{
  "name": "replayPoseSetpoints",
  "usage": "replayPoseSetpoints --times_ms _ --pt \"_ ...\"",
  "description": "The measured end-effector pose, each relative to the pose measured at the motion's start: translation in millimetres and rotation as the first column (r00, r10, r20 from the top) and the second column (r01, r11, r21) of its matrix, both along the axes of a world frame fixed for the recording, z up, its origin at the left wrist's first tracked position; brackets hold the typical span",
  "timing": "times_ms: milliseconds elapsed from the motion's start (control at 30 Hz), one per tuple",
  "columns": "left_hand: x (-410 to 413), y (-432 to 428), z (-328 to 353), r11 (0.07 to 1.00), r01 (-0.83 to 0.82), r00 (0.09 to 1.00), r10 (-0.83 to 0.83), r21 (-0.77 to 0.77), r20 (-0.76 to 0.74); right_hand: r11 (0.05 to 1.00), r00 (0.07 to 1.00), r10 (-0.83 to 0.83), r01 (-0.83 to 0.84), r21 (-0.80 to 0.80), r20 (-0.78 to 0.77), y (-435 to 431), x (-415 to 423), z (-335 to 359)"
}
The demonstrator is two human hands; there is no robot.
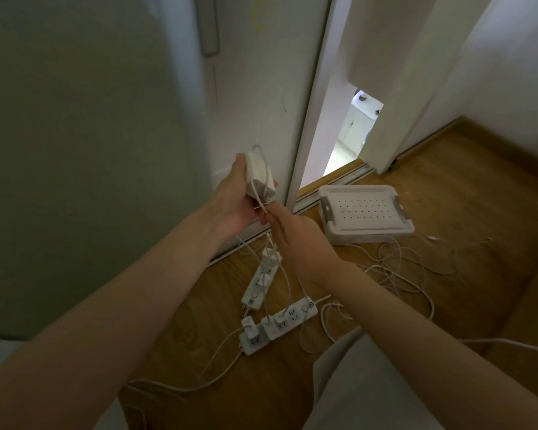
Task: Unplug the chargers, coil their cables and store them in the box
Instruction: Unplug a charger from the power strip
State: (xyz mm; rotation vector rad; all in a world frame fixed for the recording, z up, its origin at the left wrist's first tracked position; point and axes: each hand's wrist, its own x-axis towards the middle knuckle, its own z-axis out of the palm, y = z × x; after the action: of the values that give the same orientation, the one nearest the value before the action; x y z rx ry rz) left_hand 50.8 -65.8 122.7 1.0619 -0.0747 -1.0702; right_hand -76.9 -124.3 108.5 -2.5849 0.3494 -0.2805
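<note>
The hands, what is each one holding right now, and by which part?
Left hand grips the white charger brick around its body. Right hand pinches that charger's cable just below the brick.

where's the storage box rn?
Head view, right of centre: the box sits on the wood floor by the sliding-door track, lid on, beyond the right hand.

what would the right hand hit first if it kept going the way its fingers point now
The right hand points up and left, toward the left hand. It would most likely meet the white charger held there, or that hand's fingers, almost at once. Depth is uncertain from one view.
</note>
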Motion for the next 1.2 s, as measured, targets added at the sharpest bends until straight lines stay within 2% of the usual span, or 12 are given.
replayPoseSetpoints --times_ms 167,233,300,367,433,500,600,733,833,967,1067,1200 --pt "7.9 12.1 9.7 0.985 0.111 0.993 -0.117 -0.129 -0.034 0.998 0.993 -0.003 -0.004 -0.058 -0.115 -27.2 -5.6 -9.7" --pt "15.6 26.5 20.9 0.934 0.306 0.952 -0.297 -0.183 0.073 0.994 0.981 -0.03 0.008 -0.112 -0.191 -43.8 -11.0 -9.3" --pt "21.1 40.4 30.1 0.84 0.543 0.785 -0.508 0.001 0.353 0.984 0.973 -0.067 0.028 -0.177 -0.22 -61.1 -13.4 -4.2" --pt "20.3 48.7 35.5 0.734 0.523 0.47 -0.673 0.434 0.571 0.967 0.975 -0.089 0.035 -0.252 -0.206 -75.4 -11.4 5.0" --pt "20.7 50.7 34.5 0.606 0.345 0.23 -0.795 0.717 0.561 0.931 0.976 -0.102 0.026 -0.365 -0.19 -81.9 -6.3 17.8" --pt "25.7 51.6 22.7 0.531 0.246 0.153 -0.847 0.811 0.508 0.886 0.978 -0.121 0.028 -0.464 -0.171 -80.2 -0.7 31.9" --pt "32.9 51.5 5.1 0.581 0.111 0.207 -0.807 0.806 0.553 0.887 0.986 -0.132 0.074 -0.455 -0.098 -60.4 4.0 48.1" --pt "29.6 43.7 -7.0 0.731 -0.066 0.313 -0.631 0.679 0.71 0.959 0.995 -0.096 0.09 -0.27 -0.008 -20.0 4.3 49.3" --pt "26.1 38.5 -9.6 0.813 -0.064 0.554 -0.454 0.579 0.698 0.988 0.998 -0.058 0.06 -0.139 0.02 3.0 4.0 39.0" --pt "23.2 27.8 -9.0 0.944 -0.035 0.942 -0.079 0.328 0.326 1.0 0.999 -0.001 0.003 -0.03 0.048 22.4 2.5 15.6" --pt "19.8 23.6 -3.2 0.98 -0.023 0.997 0.009 0.198 0.071 1.0 0.998 -0.01 0.01 -0.006 0.057 24.5 0.8 0.1" --pt "13.2 23.5 -0.2 0.999 0.002 0.995 0.003 0.049 -0.099 0.999 0.995 -0.038 0.039 -0.008 0.094 13.5 -2.5 -8.2"
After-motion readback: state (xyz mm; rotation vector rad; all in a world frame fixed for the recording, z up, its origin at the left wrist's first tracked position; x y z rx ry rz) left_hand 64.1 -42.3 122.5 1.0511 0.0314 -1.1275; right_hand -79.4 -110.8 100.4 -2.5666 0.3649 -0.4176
